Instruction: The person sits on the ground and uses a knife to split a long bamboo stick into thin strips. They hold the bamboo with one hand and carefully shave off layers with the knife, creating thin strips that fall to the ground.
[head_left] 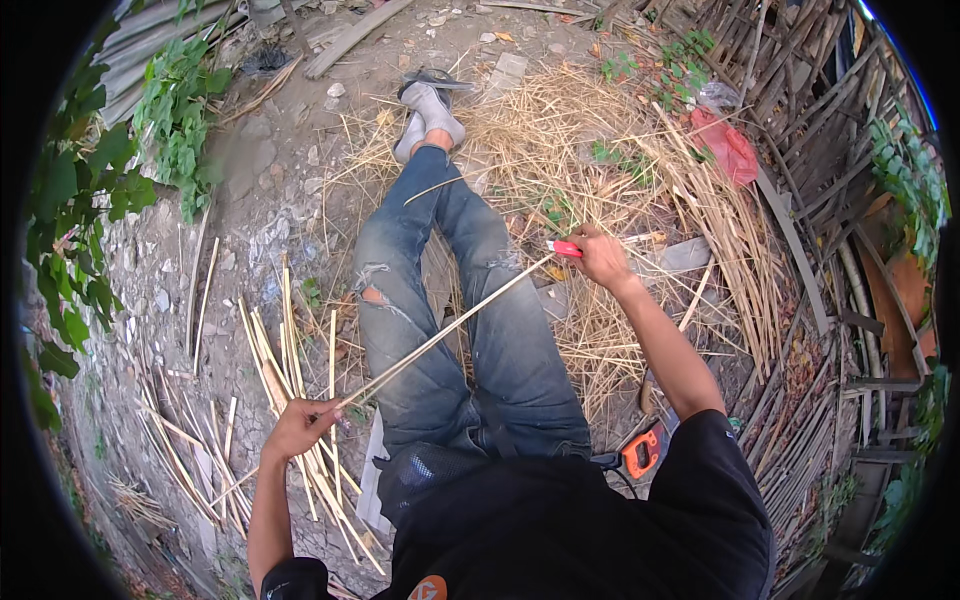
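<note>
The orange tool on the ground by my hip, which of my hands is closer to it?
Right. The orange tool lies beside the right hip, under the right arm; the right hand is up ahead of it, gripping a red-handled knife. The left hand is across the body, holding the bamboo strip.

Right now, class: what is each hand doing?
Left hand: closed on the near end of the bamboo strip.
Right hand: closed on a red-handled knife.

An outdoor yard for bamboo work: bare dirt ground (270,170), split strips (290,360), straw shavings (600,150), a slat fence (790,90).
</note>
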